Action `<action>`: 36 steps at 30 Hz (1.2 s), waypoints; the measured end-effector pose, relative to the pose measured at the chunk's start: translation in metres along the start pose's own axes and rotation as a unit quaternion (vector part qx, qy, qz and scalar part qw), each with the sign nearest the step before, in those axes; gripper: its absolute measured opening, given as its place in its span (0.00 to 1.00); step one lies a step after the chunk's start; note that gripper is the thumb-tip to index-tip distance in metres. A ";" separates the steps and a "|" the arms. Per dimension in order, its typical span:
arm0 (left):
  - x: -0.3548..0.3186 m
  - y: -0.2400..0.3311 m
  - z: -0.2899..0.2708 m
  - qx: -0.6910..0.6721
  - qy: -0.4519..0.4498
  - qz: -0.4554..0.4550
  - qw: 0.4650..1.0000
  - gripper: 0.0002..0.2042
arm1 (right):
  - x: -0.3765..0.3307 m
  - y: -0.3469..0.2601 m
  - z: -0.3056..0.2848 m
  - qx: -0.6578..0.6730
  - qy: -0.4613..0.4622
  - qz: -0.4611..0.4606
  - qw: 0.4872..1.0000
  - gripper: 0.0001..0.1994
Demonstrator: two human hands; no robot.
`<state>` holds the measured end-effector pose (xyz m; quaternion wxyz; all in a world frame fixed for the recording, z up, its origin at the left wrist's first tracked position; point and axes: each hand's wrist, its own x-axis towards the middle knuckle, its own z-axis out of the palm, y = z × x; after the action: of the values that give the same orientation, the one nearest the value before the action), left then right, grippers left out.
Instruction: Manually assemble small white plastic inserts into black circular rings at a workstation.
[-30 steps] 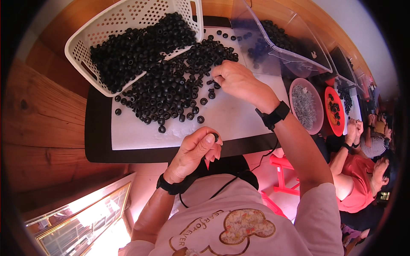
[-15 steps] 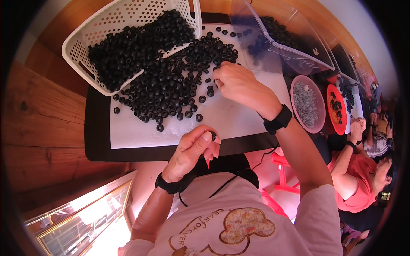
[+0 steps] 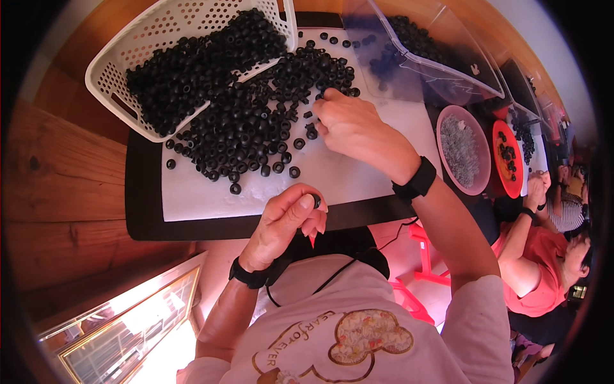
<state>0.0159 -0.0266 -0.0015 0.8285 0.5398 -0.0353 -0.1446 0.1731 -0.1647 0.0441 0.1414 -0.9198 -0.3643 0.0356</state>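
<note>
Near the table's front edge, my left hand pinches a small black ring-shaped piece between thumb and fingers. My right hand reaches over the white sheet with its fingers drawn together, at the right edge of a heap of black ring-shaped pieces. Its fingertips are turned away, so whatever they may hold is hidden. Smaller black bits lie close to those fingertips. Behind the heap, a white perforated basket is tipped toward me, full of similar black pieces.
A clear plastic bin with black pieces lies at the back right. Beside it are a pink bowl of small grey parts and a red dish with black pieces. Another person in a red top sits to the right, near a red stool.
My right hand has shifted very slightly left along the heap's edge. My left hand keeps its pinch on the black ring-shaped piece. The whole view has moved a little.
</note>
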 end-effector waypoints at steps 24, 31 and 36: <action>0.001 0.005 0.002 -0.066 0.031 -0.016 0.997 0.20 | -0.085 -0.017 -0.002 0.490 0.018 0.017 0.871 0.03; 0.001 0.004 0.002 -0.050 0.036 -0.019 0.998 0.20 | -0.101 -0.032 0.000 0.587 0.006 0.094 0.804 0.04; 0.001 0.002 0.004 -0.045 0.038 -0.009 0.998 0.20 | -0.106 -0.033 0.007 0.573 0.028 0.077 0.815 0.04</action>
<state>0.0163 -0.0294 0.0019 0.8517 0.5071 0.0079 -0.1323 0.0721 -0.2124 0.0430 0.6499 -0.6979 -0.2016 0.2233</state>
